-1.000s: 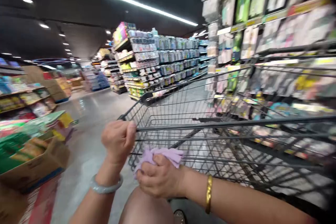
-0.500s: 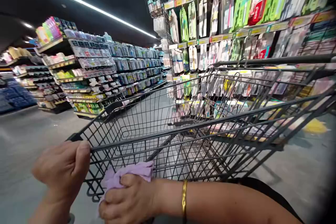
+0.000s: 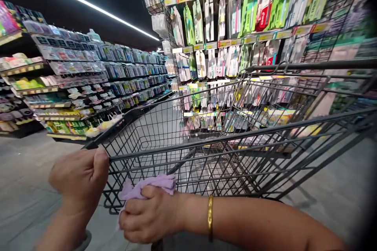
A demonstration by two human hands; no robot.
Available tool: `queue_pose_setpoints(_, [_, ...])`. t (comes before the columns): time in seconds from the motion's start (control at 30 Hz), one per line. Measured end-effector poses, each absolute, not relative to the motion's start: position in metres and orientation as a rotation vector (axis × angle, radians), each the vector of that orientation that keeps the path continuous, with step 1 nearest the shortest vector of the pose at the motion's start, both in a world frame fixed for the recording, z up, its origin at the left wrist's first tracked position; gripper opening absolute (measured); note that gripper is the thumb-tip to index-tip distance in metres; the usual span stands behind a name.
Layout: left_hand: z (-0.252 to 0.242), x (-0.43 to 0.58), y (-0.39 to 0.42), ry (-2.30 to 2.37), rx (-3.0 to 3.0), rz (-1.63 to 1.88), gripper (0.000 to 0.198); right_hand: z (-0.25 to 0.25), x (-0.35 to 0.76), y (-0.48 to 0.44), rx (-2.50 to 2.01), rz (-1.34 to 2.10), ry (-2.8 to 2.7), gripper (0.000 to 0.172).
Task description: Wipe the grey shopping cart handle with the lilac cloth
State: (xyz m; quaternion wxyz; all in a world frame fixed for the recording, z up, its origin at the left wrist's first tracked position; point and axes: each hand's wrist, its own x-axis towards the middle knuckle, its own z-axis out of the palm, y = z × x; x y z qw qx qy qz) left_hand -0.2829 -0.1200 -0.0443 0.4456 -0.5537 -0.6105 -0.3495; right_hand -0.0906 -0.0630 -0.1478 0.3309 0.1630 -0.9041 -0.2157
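Note:
A dark wire shopping cart [image 3: 188, 145] stands in front of me, and its basket holds nothing I can see. My left hand [image 3: 81, 172] is closed around the cart's front corner at the left end of the top rail. Lower and to the right, my right hand [image 3: 147, 213] grips a lilac cloth [image 3: 150, 186] against the outside of the basket's near wire side. The cloth is bunched, with part of it hidden under the fingers. A gold bangle [image 3: 210, 217] circles the right wrist.
Behind the cart rises a shelf rack [image 3: 235, 39] of hanging toothbrush packs. Another stocked shelf unit [image 3: 67, 82] stands at the left, with an aisle floor [image 3: 160, 119] between them. The cart's handle bar [image 3: 324, 66] reaches to the right edge.
My view has turned to the right, so the shelves sit further left. Both hands keep their grips on the cart and the cloth, with little change of place against the basket.

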Motion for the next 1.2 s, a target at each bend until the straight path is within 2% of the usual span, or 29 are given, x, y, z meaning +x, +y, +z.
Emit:
queue_pose_setpoints(0.33, [-0.037,-0.248,-0.079,-1.595,-1.474,-0.698,0.046,-0.148,-0.056,-0.036,0.247,-0.629,-2.298,0.026])
queue_pose_setpoints(0.53, [-0.037,-0.225,-0.067,-1.593,-1.526,-0.682,0.049,-0.130,-0.014,-0.033,0.213,-0.653,-2.272,0.015])
queue_pose_setpoints(0.83, [-0.037,-0.188,-0.052,-1.577,-1.503,-0.611,0.056,-0.132,0.031,-0.011,0.295,-0.761,-2.131,0.004])
queue_pose_setpoints(0.93, [-0.032,-0.172,-0.051,-1.603,-1.514,-0.620,0.057,-0.118,0.040,-0.020,0.168,-0.744,-2.138,0.006])
queue_pose_setpoints(1.07, [-0.031,-0.154,-0.047,-1.641,-1.557,-0.684,0.055,-0.083,0.052,-0.032,-0.227,-0.620,-1.929,0.023])
queue_pose_setpoints(1.13, [-0.034,-0.149,-0.044,-1.657,-1.565,-0.713,0.056,-0.077,0.054,-0.033,-0.358,-0.605,-1.821,0.024])
queue_pose_setpoints(1.2, [-0.037,-0.144,-0.043,-1.679,-1.571,-0.731,0.056,-0.088,0.052,-0.034,-0.375,-0.653,-1.867,0.017])
